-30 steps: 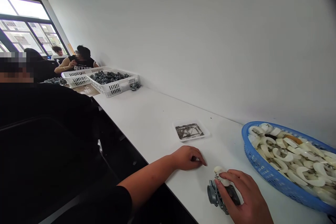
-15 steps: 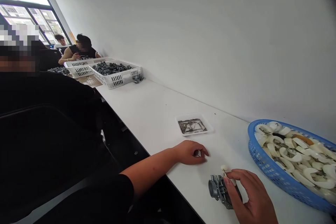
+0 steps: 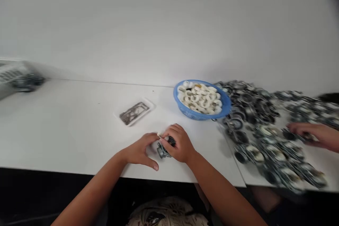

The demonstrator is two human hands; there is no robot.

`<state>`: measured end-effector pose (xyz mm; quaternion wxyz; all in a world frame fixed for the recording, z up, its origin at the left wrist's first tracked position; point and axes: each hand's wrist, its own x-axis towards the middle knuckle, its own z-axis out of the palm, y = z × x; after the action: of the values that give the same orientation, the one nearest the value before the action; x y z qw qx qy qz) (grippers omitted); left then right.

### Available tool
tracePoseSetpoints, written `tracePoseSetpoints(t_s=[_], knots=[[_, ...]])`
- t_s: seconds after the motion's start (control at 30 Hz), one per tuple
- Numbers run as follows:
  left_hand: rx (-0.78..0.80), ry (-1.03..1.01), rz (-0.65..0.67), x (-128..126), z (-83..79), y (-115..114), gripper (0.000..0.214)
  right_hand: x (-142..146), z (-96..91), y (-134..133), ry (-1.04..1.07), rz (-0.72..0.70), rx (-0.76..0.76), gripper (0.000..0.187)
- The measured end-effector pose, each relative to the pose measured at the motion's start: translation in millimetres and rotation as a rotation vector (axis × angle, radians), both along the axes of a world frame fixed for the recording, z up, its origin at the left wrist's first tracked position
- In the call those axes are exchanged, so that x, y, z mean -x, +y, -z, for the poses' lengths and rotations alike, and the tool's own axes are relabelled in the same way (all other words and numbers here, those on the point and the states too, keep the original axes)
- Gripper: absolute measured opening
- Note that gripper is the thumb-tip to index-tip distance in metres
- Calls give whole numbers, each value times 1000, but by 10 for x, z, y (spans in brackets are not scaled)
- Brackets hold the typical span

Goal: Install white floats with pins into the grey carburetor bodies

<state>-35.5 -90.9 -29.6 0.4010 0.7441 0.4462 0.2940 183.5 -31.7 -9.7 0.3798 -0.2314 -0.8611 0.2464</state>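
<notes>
On the white table in front of me lies a grey metal carburetor body [image 3: 161, 151], partly covered by my right hand. My right hand [image 3: 178, 144] pinches a small white float [image 3: 159, 135] just above the carburetor; fingers hide most of that float. My left hand [image 3: 140, 151] rests at the carburetor's left side, thumb and fingers apart, with nothing seen in it. Beyond both hands sits a shallow white tray [image 3: 144, 112] of thin metal pins. A blue basket [image 3: 190, 113] full of white horseshoe-shaped floats stands behind my right hand.
Many carburetor bodies [image 3: 246, 102] are piled right of the basket, and several with white floats [image 3: 275, 153] lie in rows nearer. Another person's hand [image 3: 315, 134] touches one there. A white crate [image 3: 12, 72] stands far left. A wall runs along the table's back.
My view has swung right, bringing the carburetor piles and another person's hand into sight. My left hand has come closer to the carburetor and spread its fingers. The right hand still pinches the float.
</notes>
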Motion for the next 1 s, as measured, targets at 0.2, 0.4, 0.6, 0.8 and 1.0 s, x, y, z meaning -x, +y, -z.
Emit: tracePoseSetpoints(t_s=[0.2,0.4,0.6,0.8,1.0], knots=[[23,-8,-89,-251,10,25,61,-27,27,24,-25,57,-17,16],[-116,128,-198,-271,25,52,62,-87,-26,64,-10,124,-29,18],[-384,307,-336,-215,151,94,59,-133,-58,105,26,147,-26,14],[-434,345,-357,-170,198,74,50,-112,-24,102,-47,75,-56,13],[-371,300,-321,-167,167,64,47,-119,-24,82,-34,81,-22,28]])
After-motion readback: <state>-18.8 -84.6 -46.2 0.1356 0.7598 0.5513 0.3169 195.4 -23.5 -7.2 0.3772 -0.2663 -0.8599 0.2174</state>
